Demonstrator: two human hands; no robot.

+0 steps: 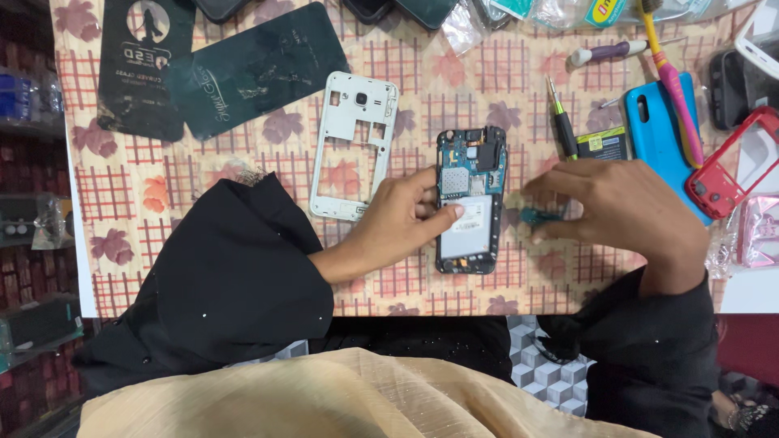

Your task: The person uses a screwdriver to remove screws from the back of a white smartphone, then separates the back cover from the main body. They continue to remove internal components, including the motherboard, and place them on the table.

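Open phone (471, 199): it lay flat in the middle of the table, back off, with its blue board and a pale battery showing.
Left hand (398, 223): it rested on the phone's left edge, thumb on the pale battery, fingers curled close around the side and holding it in place.
Right hand (621, 212): it sat just right of the phone, fingers bent and close together over a small blue-green tool (537, 215); I cannot tell how tight the grip was.
White frame (355, 146): an empty phone frame lay just left of the phone, near the left hand.
Green screwdriver (561, 122): it lay above the right hand, tip pointing up.
Small pack (602, 144): a little dark box with a yellow label sat beside the screwdriver.
Blue phone cover (659, 130): it lay right of the small pack, with a pink and yellow brush (672, 77) across it.
Red frame (730, 166): it lay at the right edge.
Dark flat packs (251, 69): two big dark green sleeves with pale writing lay at the top left, one upright, one tilted.
Tablecloth (130, 195): pale, with red checks and pink flowers.
Black sleeves (235, 276): they covered both arms.
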